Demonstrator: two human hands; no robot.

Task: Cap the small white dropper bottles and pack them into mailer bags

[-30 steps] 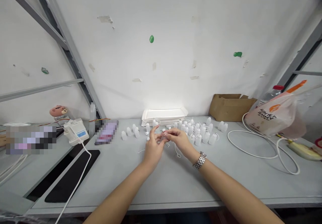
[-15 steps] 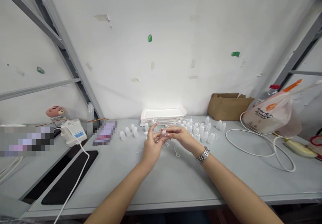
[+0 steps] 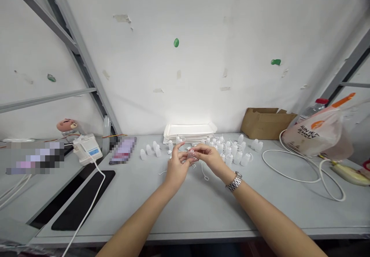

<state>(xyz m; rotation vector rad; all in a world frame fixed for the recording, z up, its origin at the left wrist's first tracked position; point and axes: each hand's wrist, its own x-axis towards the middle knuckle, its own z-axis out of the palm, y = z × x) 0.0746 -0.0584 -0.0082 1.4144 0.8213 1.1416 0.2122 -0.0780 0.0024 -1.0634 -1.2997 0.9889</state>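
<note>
Between my two hands, above the middle of the grey table (image 3: 208, 207), is a small translucent plastic bottle (image 3: 192, 155). My left hand (image 3: 177, 168) pinches it from the left, its index finger raised. From the right, the fingertips of my right hand (image 3: 209, 157) close on the same bottle; fingers partly cover it. Just below hangs or lies a thin white cap strap with a ring end (image 3: 206, 178). Several small white dropper bottles (image 3: 237, 157) stand behind and right of my right hand. To the left, several plain translucent caps or bottles (image 3: 148, 149) stand apart.
A stack of white trays (image 3: 189, 129) lies against the wall. At right are a cardboard box (image 3: 267, 123), a plastic bag (image 3: 313, 135) and a looped white cable (image 3: 289, 177). On the left are a phone (image 3: 123, 150), a white device (image 3: 86, 149) and a black flat panel (image 3: 83, 201).
The view has shifted slightly, so most things sit a little further right. My hands keep hold of the small bottle, with small finger movements around it.
</note>
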